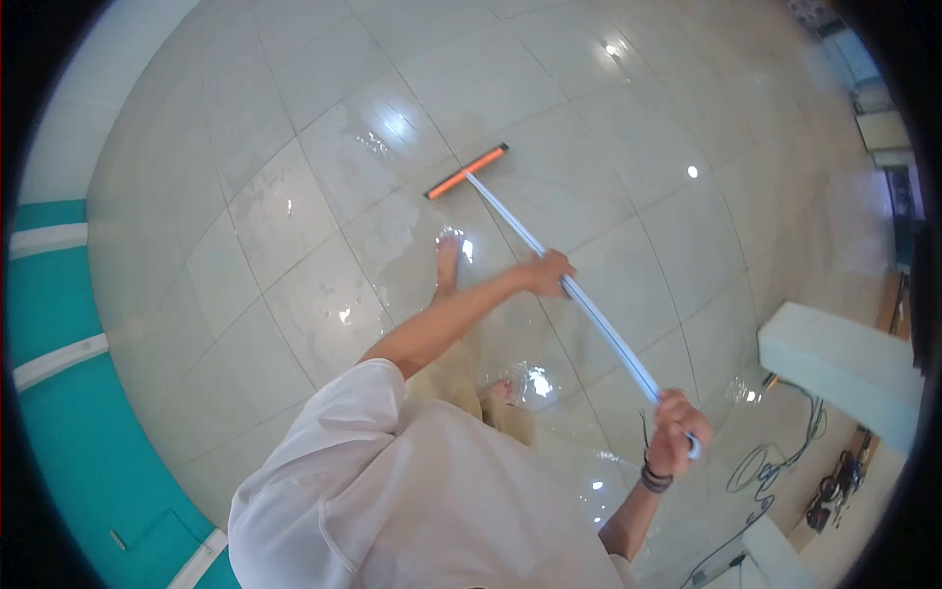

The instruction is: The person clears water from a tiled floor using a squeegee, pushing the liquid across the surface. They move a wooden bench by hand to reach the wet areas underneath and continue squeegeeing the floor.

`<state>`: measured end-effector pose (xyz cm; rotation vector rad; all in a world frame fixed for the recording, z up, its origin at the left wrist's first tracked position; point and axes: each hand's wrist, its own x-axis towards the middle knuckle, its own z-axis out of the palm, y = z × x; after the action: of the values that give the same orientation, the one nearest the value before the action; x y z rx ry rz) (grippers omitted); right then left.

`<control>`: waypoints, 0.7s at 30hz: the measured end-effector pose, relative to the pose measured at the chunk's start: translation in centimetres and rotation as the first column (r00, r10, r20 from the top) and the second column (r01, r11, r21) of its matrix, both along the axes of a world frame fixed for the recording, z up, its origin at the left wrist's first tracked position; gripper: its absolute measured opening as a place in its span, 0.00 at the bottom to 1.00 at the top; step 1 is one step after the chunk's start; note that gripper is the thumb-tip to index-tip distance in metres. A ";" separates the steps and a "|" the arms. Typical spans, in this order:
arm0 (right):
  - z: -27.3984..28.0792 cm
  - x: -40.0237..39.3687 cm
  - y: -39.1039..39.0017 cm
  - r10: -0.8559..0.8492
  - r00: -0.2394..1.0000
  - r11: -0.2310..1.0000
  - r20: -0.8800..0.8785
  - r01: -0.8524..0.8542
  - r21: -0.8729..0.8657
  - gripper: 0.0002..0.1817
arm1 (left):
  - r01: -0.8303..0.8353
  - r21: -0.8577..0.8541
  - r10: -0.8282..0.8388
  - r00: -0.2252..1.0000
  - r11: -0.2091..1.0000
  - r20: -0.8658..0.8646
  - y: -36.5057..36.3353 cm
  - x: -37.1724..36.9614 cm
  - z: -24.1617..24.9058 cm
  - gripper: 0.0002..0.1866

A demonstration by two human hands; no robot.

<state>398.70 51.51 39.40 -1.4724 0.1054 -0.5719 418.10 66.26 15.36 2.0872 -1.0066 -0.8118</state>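
Note:
A long pale blue-and-white pole (613, 339) slants across the view, joined at its far end to an orange squeegee head (466, 172) that rests on the wet tiled floor (343, 167). Partway along the pole, my left hand (548, 274) is closed round it. My right hand (675, 432), with dark bands at the wrist, grips the pole near its rounded end. One bare foot (447, 260) stands on the wet tiles just this side of the squeegee head, and part of the other foot (500, 391) shows beside my trousers.
A teal and white wall (59, 344) runs along the left. At the lower right are loose black cables (760, 481), a pale pillar-like block (839, 368) and a dark bundle of gear (834, 488). Water and light reflections lie across the floor.

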 end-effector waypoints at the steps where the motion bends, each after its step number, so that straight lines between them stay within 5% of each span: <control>1: 1.4 -3.2 -1.3 -0.055 0.998 0.998 0.013 0.055 0.017 0.11 | 0.063 -0.050 -0.067 0.992 0.997 -0.102 -2.3 -3.6 0.1 0.14; 9: 13.7 -22.2 -4.6 -0.279 0.951 0.959 -0.131 0.268 -0.091 0.12 | 0.204 -0.288 -0.318 0.844 0.935 -0.433 -13.5 -28.0 7.6 0.14; 12: 15.3 -23.5 -3.3 -0.375 0.918 0.926 -0.126 0.366 -0.088 0.13 | 0.231 -0.323 -0.367 0.803 0.918 -0.470 -15.9 -32.8 8.5 0.12; 17: 18.4 -25.2 -1.7 -0.420 0.907 0.902 0.025 0.421 -0.095 0.11 | 0.215 -0.397 -0.407 0.763 0.893 -0.503 -13.1 -34.1 13.7 0.08; 21: 19.6 -19.9 1.6 -0.410 0.892 0.912 0.192 0.394 0.116 0.11 | 0.056 -0.297 -0.177 0.900 0.953 -0.397 -8.2 -28.0 15.2 0.07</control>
<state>378.83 53.06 58.98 -1.3127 0.2656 -1.0500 390.14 58.02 30.56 1.5345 -0.9480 -1.0598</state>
